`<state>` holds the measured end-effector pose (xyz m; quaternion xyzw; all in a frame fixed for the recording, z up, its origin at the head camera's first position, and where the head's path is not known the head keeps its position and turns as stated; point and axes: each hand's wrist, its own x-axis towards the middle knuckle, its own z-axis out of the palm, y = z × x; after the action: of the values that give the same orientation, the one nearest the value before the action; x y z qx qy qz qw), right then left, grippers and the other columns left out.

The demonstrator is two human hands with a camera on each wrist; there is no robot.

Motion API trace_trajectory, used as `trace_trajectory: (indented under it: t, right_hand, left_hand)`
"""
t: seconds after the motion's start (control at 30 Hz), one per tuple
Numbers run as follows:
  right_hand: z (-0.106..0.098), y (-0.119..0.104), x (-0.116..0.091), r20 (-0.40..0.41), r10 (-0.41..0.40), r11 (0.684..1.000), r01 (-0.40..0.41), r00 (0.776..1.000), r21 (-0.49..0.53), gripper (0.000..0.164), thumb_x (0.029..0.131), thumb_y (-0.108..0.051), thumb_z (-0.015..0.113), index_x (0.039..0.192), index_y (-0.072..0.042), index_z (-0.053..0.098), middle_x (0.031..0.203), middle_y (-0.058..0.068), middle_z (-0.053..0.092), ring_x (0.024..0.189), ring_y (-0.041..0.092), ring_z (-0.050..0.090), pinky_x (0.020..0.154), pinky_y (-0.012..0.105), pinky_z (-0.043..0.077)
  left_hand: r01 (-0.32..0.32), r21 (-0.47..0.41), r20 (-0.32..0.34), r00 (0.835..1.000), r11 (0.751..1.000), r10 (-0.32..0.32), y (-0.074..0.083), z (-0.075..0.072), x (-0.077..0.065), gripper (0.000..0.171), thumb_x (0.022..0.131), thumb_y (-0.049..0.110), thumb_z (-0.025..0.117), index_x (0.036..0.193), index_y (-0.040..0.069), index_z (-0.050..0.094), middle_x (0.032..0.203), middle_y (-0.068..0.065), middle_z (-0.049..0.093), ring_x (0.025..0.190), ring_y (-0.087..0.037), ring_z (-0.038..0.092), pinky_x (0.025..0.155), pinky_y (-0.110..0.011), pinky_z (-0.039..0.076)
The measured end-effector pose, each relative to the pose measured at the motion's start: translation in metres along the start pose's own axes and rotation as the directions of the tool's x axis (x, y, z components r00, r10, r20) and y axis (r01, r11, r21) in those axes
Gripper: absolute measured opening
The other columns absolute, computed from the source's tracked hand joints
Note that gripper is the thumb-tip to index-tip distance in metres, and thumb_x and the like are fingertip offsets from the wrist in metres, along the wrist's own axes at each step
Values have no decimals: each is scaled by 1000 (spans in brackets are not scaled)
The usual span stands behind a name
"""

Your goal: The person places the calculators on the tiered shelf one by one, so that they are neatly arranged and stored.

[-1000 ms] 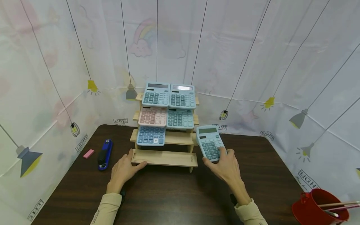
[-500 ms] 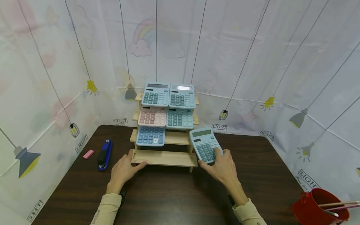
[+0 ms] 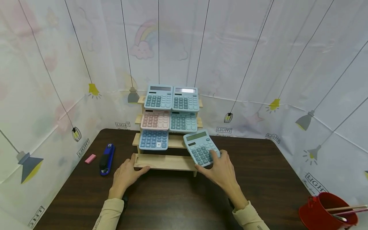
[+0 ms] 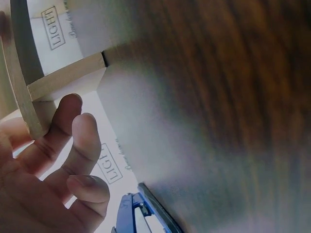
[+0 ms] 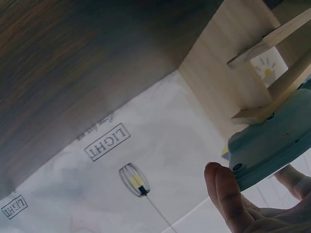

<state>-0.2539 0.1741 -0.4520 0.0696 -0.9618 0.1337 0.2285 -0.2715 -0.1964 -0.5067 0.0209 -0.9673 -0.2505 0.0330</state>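
Observation:
A light blue calculator (image 3: 201, 148) is in my right hand (image 3: 217, 169), gripped by its lower end, tilted over the right part of the wooden tiered stand (image 3: 166, 162). The right wrist view has the calculator's underside (image 5: 272, 141) close by the stand's side, with my fingers (image 5: 226, 194) at its edge. My left hand (image 3: 125, 175) grips the left end of the stand's lowest shelf, thumb in front and fingers (image 4: 63, 121) round the end. On the tiers above sit two light blue calculators at the top, a pink calculator (image 3: 155, 120) beside another light blue one, and a darker blue calculator (image 3: 153, 140).
A blue stapler (image 3: 107, 159) and a pink eraser (image 3: 90, 158) lie on the dark table (image 3: 172, 204) left of the stand. At the right front stands a red bucket (image 3: 319, 210) with long sticks in it. Printed curtains enclose the table's back and sides.
My right hand has carried the light blue calculator leftward, from beside the stand to over its right part. The left hand stays on the lowest shelf's end.

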Motion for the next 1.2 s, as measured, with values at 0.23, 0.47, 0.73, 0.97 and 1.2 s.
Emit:
trace_trajectory:
  t: [0.23,0.47,0.73,0.97,1.2]
  right_hand:
    - [4,-13,-1,-10,-29,999,29,1000,19,89,71,-73,74,133,-10,60,124,30,52,93,35,57,70,50,55]
    - [6,-25,2,-30,-73,997,73,997,16,86,72,-72,75,130,-10,62,124,30,54,95,36,58,72,50,56]
    - [9,-36,6,-8,-64,998,65,998,10,86,72,-73,74,130,-11,62,126,31,54,100,38,58,75,51,57]
    - [13,-48,13,42,-4,999,2,999,38,92,73,-77,71,136,-11,59,129,32,51,101,39,56,76,52,56]
    - [21,-56,19,31,-14,999,13,999,36,92,73,-76,71,134,-8,59,125,33,52,103,41,53,74,50,56]
  left_hand:
    - [9,5,5,1000,1000,-9,1,-1,-1,117,78,85,56,159,5,28,135,-27,57,86,-27,58,75,-47,52]
    - [13,1,12,1000,1000,-13,2,-2,-1,115,80,83,57,159,5,27,136,-28,56,90,-30,60,79,-50,53]
    - [13,9,17,1000,1000,-13,2,-2,0,115,80,83,57,159,5,27,135,-27,57,92,-31,61,83,-52,53]
    - [-6,11,2,1000,1000,6,-1,0,0,116,79,84,56,159,5,26,135,-26,57,93,-31,63,75,-48,53]
    - [-11,15,1,1000,1000,11,-2,0,0,117,78,86,54,159,6,27,134,-25,58,93,-31,63,70,-44,52]
